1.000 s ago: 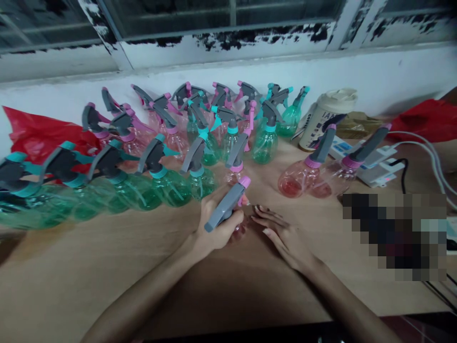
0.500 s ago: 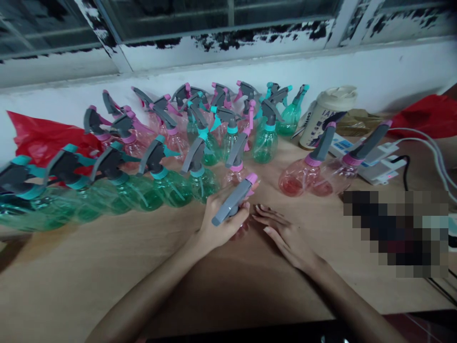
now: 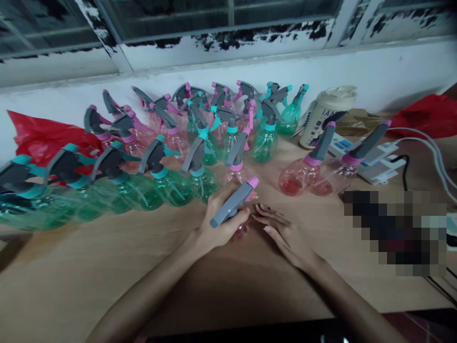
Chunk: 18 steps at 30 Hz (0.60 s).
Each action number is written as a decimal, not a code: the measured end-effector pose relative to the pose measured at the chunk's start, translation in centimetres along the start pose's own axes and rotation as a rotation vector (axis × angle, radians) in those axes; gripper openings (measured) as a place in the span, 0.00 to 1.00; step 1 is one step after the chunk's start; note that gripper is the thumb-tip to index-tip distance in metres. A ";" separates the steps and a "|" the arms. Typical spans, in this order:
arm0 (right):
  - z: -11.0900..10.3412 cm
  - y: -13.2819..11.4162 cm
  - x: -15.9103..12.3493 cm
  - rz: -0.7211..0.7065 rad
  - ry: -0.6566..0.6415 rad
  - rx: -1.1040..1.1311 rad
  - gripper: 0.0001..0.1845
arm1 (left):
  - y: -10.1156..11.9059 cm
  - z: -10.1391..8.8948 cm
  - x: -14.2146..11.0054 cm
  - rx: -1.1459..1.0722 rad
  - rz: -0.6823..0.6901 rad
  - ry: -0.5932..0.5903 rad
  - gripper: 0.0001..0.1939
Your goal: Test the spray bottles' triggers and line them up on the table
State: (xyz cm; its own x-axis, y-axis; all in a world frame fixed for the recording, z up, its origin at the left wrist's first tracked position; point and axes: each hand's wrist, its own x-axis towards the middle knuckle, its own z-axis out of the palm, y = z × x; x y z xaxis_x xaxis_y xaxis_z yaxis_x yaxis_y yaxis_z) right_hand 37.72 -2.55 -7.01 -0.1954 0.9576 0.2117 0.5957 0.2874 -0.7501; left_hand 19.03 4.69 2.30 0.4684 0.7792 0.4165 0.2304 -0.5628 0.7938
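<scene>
My left hand (image 3: 221, 221) is wrapped round the neck of a pink spray bottle (image 3: 240, 232) with a grey trigger head and pink nozzle. Much of that bottle is hidden by my fingers. My right hand (image 3: 283, 233) lies low on the table just right of it, fingers stretched out, holding nothing. Directly behind my left hand stands another pink spray bottle (image 3: 235, 171). A green spray bottle (image 3: 204, 183) is beside that one, at the end of a row of green bottles reaching left.
Several more pink and green spray bottles crowd toward the wall. Two pink bottles (image 3: 298, 178) stand at right, near a lidded cup (image 3: 328, 114) and a white power strip (image 3: 378, 166) with cables. Red plastic bags (image 3: 46, 138) lie at both sides. A blurred patch (image 3: 392, 233) covers something at right.
The spray bottle in my left hand has shifted very slightly, its nozzle a little lower and to the right. My right hand stays put.
</scene>
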 end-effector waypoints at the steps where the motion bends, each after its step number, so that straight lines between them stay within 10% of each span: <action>1: 0.0 0.0 0.0 -0.002 0.005 0.003 0.22 | 0.0 0.0 0.0 0.003 0.001 0.000 0.08; 18: 0.4 -0.1 -0.3 -0.037 0.030 -0.033 0.21 | -0.6 0.8 -0.1 0.072 0.028 0.047 0.11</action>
State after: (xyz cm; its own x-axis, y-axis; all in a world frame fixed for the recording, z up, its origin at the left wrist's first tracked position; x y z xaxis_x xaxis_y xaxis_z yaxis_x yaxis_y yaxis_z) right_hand 37.47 -2.85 -7.26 -0.1946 0.9464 0.2578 0.6138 0.3225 -0.7206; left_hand 19.54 4.66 1.43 0.4352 0.7741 0.4597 0.2794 -0.6016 0.7484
